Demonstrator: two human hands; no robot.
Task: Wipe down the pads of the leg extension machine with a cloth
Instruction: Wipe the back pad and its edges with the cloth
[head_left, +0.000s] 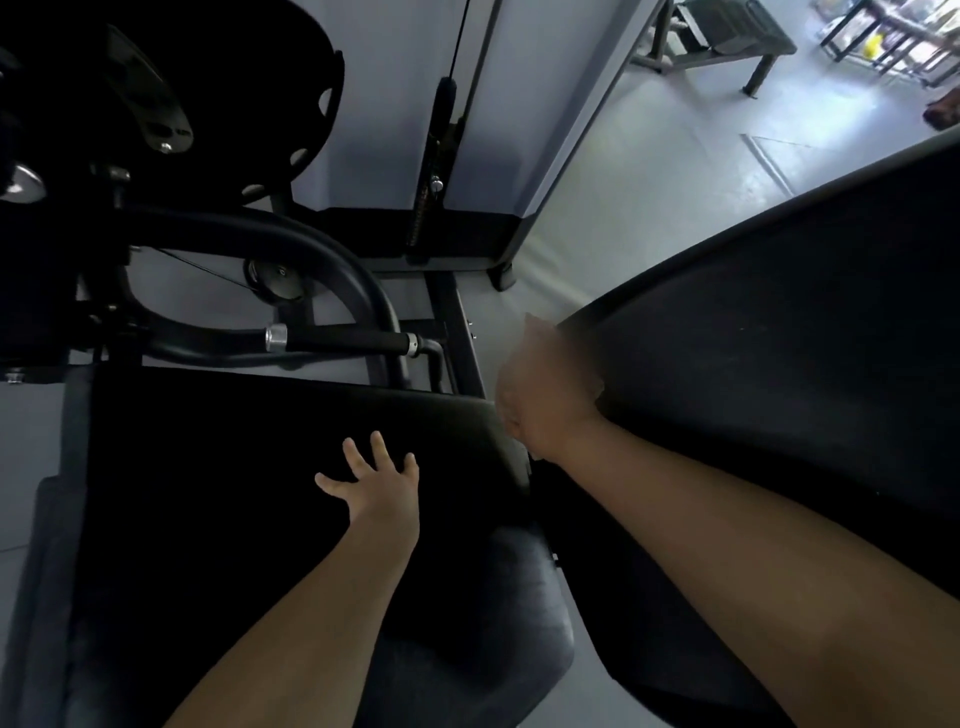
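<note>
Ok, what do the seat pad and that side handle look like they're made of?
The seat pad under the left hand looks like black vinyl or leatherette over padding: smooth, with a dull sheen at its rounded edge. The side handle looks like a matte black rubber or foam grip between bright metal collars, though the dim light leaves this uncertain.

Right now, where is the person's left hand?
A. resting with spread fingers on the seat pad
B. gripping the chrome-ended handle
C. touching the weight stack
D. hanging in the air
A: the left hand lies flat, fingers spread, on the black seat pad.
</note>
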